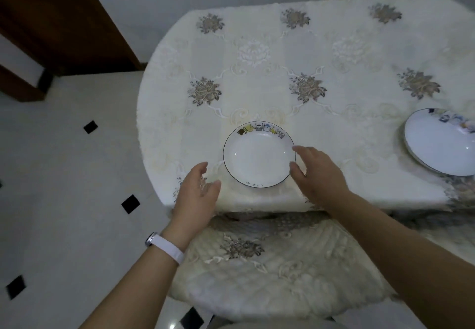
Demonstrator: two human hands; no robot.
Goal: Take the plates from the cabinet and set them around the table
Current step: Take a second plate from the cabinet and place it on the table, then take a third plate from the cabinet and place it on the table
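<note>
Hands [198, 190] open beside plate [259, 155]

— Where does the camera sit?
— On the person's head, facing forward and steeply down at the table [334, 54].
— How near?
— Close: left hand [198, 192] and right hand [318, 177] stretch up from the bottom edge.
</note>
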